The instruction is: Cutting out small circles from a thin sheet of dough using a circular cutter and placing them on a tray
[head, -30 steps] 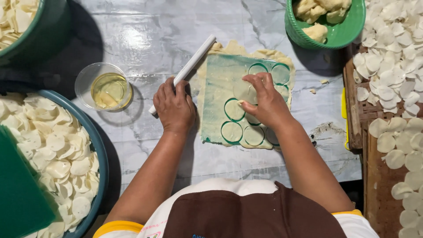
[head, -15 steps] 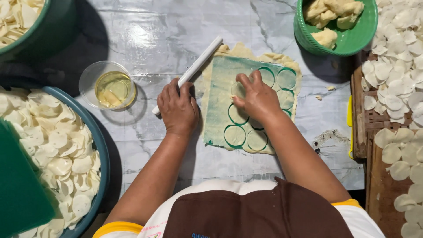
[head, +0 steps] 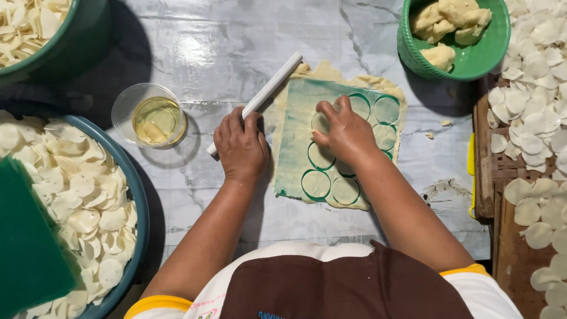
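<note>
Person at bottom centre, brown apron over a white shirt with yellow sleeve edges, both forearms reaching up the frame over a grey marbled worktop [head: 195,53]. Left hand [head: 241,147] sits just left of centre, fingers curled down around the lower end of a white rolling pin [head: 260,97] that slants up to the right. Right hand [head: 345,133] presses fingers-bunched onto a flat sheet of pale dough [head: 292,153] tinted green on top, at centre; what the fingers grip is hidden, so I cannot tell. Round cut discs ringed in green show around and below that hand. At left edge, a large blue basin [head: 137,201] heaped with thin pale dough rounds, a dark green slab over its lower left. Just above it, a small clear bowl [head: 127,103] of yellow oil. Right edge, a wooden rack [head: 487,177] spread with more rounds. Upper right, a green bowl [head: 469,65] holding dough lumps. Upper left corner, another green tub [head: 82,41] of rounds.
</note>
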